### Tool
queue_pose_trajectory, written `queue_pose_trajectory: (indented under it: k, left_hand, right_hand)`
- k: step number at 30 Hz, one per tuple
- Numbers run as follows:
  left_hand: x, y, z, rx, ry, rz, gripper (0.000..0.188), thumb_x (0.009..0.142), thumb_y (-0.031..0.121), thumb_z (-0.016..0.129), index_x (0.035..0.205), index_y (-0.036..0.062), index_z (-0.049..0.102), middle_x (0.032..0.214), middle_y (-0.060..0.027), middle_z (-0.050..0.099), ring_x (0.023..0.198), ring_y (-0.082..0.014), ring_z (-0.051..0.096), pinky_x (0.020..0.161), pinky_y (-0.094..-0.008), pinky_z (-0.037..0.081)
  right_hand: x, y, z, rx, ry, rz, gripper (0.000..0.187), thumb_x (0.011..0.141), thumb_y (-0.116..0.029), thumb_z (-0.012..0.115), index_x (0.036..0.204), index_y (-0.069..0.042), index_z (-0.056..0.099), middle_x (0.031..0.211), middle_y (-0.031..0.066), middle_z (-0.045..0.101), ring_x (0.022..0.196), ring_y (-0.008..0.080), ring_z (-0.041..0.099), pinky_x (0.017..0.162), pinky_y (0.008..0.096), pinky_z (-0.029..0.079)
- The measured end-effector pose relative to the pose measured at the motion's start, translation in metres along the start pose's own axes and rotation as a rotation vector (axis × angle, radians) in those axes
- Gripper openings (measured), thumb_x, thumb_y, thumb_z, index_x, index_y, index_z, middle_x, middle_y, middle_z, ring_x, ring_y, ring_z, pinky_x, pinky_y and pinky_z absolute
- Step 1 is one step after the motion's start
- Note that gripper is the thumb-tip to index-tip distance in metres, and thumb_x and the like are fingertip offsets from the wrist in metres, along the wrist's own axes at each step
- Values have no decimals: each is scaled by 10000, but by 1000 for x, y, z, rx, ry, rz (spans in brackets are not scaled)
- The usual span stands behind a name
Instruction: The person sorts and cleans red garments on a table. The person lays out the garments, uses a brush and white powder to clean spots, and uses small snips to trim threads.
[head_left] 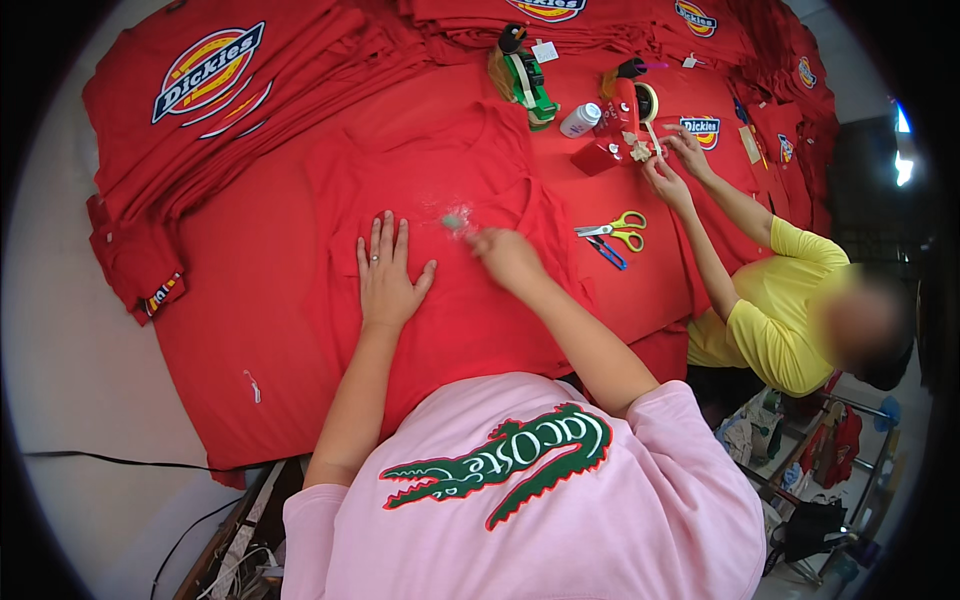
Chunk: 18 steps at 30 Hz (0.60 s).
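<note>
A red shirt [450, 320] is spread out before me on the red-covered table. My left hand [392, 280] lies on it with the fingers stretched out, a ring on one of them. Just right of it, my right hand [508, 258] is closed, its fingers curled low over the cloth near the neckline. What those fingers hold, if anything, is hidden. Beside their tips shows a small pale green spot or piece [453, 221], blurred, with whitish marks around it on the fabric.
To the right lie yellow-handled scissors [628, 231] and a blue cutter [608, 253]. Behind stand a white bottle [580, 121], a red tape dispenser [602, 152] and a green one [531, 90]. Folded red shirts [225, 95] line the back. A co-worker in yellow [775, 300] handles tape at right.
</note>
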<state>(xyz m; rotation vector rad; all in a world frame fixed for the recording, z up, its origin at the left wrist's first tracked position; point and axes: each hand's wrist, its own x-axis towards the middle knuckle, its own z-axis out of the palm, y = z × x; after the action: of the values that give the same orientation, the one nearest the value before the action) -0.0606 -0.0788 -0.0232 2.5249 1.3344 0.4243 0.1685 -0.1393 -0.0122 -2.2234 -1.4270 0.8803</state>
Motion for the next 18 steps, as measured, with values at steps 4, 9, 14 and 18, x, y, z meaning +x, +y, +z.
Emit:
queue_pose_trajectory:
  k: [4, 9, 14, 18]
  left_hand:
    - [0, 2, 0, 7, 6, -3, 848, 933, 485, 669, 1607, 54, 390, 1724, -144, 262, 1608, -296, 203, 1294, -561, 140]
    - [-1, 0, 0, 0, -2, 1, 855, 930, 487, 671, 1605, 46, 389, 1721, -143, 267, 1608, -289, 203, 1297, -551, 141]
    - [0, 0, -1, -3, 1, -7, 856, 929, 488, 670, 1603, 39, 391, 1719, -144, 273, 1608, -284, 204, 1298, -544, 143]
    - [1, 0, -1, -9, 18, -10, 859, 928, 493, 671, 1602, 38, 394, 1718, -144, 277, 1608, -285, 207, 1298, -547, 141]
  right_hand:
    - [-4, -10, -35, 0, 136, 129, 472, 1056, -446, 535, 974, -13, 705, 952, 260, 729, 909, 458, 701, 809, 564, 536]
    - [-21, -21, -10, -269, -39, -121, 464, 1063, -454, 515, 1011, -34, 705, 917, 263, 730, 896, 440, 715, 803, 567, 554]
    - [-18, -6, -22, -263, 59, -183, 460, 1049, -467, 555, 934, -48, 705, 808, 232, 724, 790, 430, 719, 712, 549, 567]
    - [-16, 3, -26, -325, 104, -120, 447, 1043, -459, 570, 891, -56, 689, 788, 231, 713, 753, 426, 712, 678, 558, 559]
